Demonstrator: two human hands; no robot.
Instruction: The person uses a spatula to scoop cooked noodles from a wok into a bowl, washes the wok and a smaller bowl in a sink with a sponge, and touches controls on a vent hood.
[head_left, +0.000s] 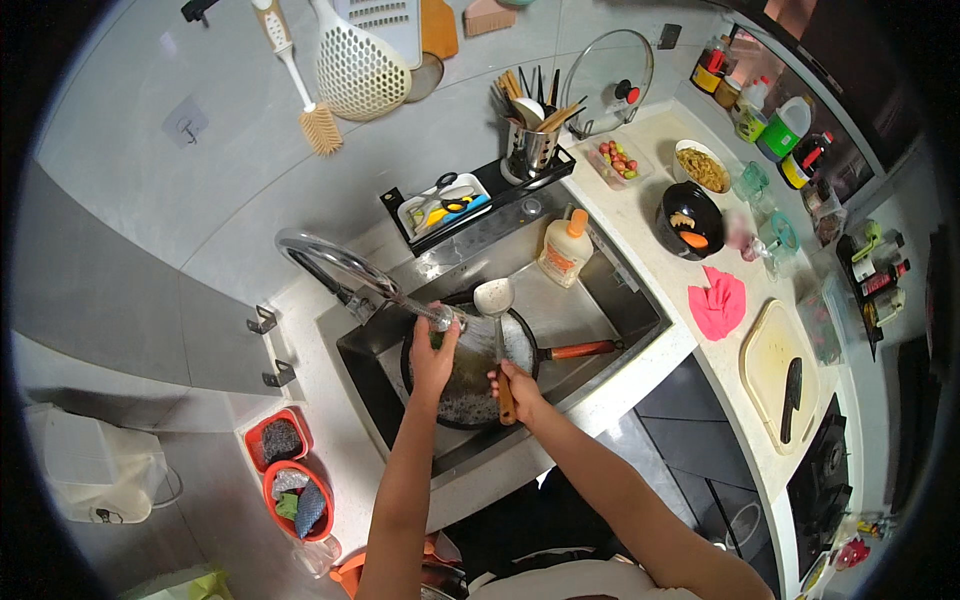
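My left hand (435, 356) grips the metal spray head (448, 318) of the curved faucet (360, 268), and water sprays from it to the right. My right hand (517, 388) is closed around the wooden handle of a metal ladle (494, 297), its bowl pointing away from me. Both hands are over a large black wok (469, 409), which holds murky, foamy water and lies in the steel sink (600, 315). The wok's reddish handle (581, 350) points right. Behind it in the sink stands a detergent bottle (565, 251) with an orange cap.
A black rack (517, 184) behind the sink holds scissors and a utensil holder (531, 146). Rightward on the counter are a black pot (691, 221), pink cloth (718, 304) and cutting board (765, 375) with a black knife (791, 401). Red containers (298, 499) with scrubbers and cloths stand left.
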